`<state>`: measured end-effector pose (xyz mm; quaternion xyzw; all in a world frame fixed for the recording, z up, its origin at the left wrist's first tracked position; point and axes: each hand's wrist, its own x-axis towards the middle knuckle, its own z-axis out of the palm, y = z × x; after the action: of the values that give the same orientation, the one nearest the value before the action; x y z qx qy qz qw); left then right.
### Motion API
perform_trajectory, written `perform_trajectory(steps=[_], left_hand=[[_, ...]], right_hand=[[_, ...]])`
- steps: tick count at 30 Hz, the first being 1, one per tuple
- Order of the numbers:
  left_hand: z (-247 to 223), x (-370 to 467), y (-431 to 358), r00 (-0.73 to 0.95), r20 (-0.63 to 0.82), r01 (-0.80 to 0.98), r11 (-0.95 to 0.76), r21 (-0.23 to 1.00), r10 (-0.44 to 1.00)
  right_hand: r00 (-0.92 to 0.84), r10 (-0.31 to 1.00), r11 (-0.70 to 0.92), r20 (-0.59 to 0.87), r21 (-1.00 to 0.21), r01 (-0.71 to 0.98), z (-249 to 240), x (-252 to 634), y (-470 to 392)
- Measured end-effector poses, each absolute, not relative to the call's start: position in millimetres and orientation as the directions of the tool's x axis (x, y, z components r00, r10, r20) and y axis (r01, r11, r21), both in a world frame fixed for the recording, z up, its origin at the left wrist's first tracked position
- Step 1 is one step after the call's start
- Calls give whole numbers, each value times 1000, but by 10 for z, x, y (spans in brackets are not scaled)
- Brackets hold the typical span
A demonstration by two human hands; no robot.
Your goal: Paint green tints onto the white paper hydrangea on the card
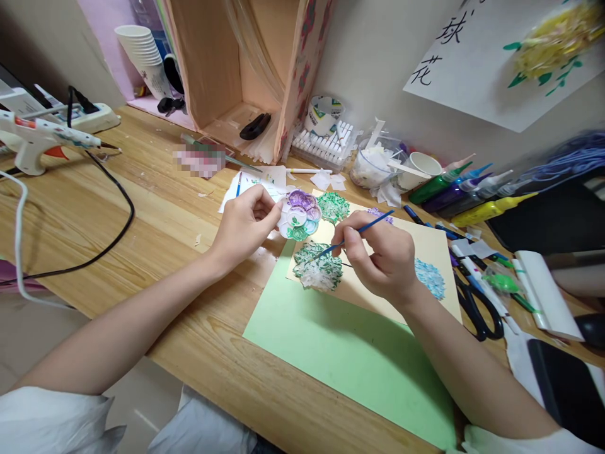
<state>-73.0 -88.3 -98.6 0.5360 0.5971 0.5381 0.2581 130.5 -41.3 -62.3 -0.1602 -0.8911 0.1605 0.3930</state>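
Note:
Between thumb and fingers, my left hand (250, 221) grips a small flower-shaped paint palette (300, 215) with purple, teal and green in its wells. My right hand (378, 255) is closed on a thin blue paintbrush (373, 224). The brush's tip touches or hovers just over a textured flower (317, 268), partly green and partly white. That flower sits at the left end of a cream card (397, 302). A green flower (333, 207) and a light blue flower (430, 277) are on the card too; a purple one (379, 214) is partly hidden by my right hand.
Under the card lies a green sheet (340, 359). Black-handled scissors (479, 309), pens and a phone (562, 384) lie at the right. Paint bottles (444, 183), a paper cup (420, 169) and a marker box (324, 145) line the back. A glue gun (38, 139) with cables occupies the left.

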Motion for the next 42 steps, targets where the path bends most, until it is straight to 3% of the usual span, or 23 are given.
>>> perform_trajectory(steps=[7, 12, 17, 22, 28, 33, 42], left_hand=[[-986, -735, -881, -290, 266, 355, -155, 922, 920], [-997, -735, -872, -289, 263, 358, -150, 922, 921], [-998, -734, -876, -289, 258, 350, -149, 925, 922], [-999, -736, -879, -293, 265, 365, -149, 919, 919], [-1009, -742, -871, -293, 267, 364, -151, 919, 918], [-1001, -740, -877, -298, 268, 374, -146, 916, 916], [-994, -733, -881, -287, 262, 350, -154, 924, 922]], right_hand=[[-606, 445, 881, 659, -443, 165, -603, 1323, -412], [-619, 401, 907, 675, -390, 162, -608, 1312, -405], [-588, 456, 880, 669, -439, 182, -596, 1338, -399], [-659, 359, 925, 661, -344, 158, -584, 1320, -394], [-602, 406, 905, 688, -395, 158, -578, 1333, -404], [-652, 317, 942, 689, -307, 134, -569, 1316, -394], [-393, 463, 884, 794, -446, 139, -642, 1347, -386]])
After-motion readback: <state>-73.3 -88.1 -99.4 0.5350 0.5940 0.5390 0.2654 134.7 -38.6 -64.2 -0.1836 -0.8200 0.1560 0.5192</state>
